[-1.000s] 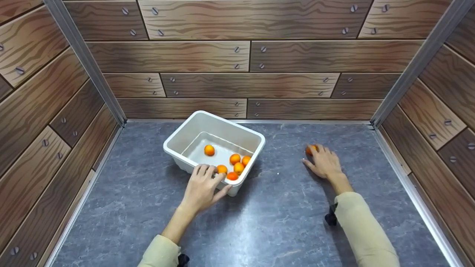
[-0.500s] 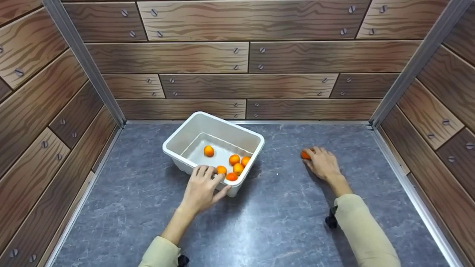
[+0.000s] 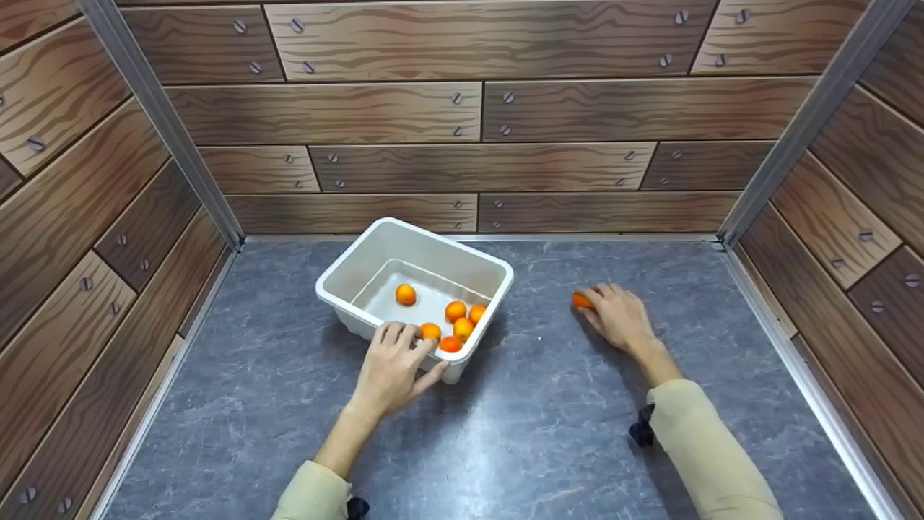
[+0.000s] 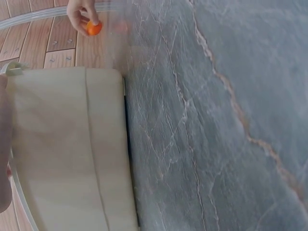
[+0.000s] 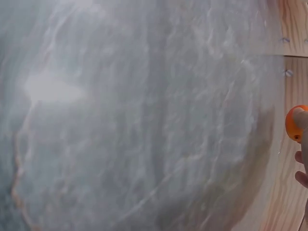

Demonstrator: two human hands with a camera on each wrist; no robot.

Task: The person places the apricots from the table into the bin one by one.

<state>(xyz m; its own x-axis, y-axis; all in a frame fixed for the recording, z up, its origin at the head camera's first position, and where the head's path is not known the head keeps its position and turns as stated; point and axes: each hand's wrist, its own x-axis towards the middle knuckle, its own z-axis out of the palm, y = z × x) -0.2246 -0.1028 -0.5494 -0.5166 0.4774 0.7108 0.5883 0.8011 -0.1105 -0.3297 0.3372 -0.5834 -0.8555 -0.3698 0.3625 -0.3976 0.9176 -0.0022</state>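
Note:
A white plastic tub (image 3: 415,235) stands left of the middle, with several small oranges (image 3: 406,295) inside, most of them bunched in its near right corner. At the near rim my left hand (image 3: 390,368) holds the tub, fingers hooked over the edge and thumb spread along the outer side. The tub's outer wall (image 4: 57,144) fills the left part of the left wrist view. To the right, my right hand (image 3: 619,318) pinches one orange (image 3: 580,300) between thumb and fingers, low over the floor. That orange (image 5: 294,124) shows at the right edge of the right wrist view.
The grey marbled floor (image 3: 548,433) is bounded by wood-patterned walls (image 3: 404,112) at the back and both sides. Metal strips (image 3: 613,237) run along the wall bases and up the corners. A small white speck (image 3: 539,339) lies between the tub and my right hand.
My right hand has closed its fingers and thumb on the orange and moved left with it, toward the tub. My left hand and the tub have stayed put.

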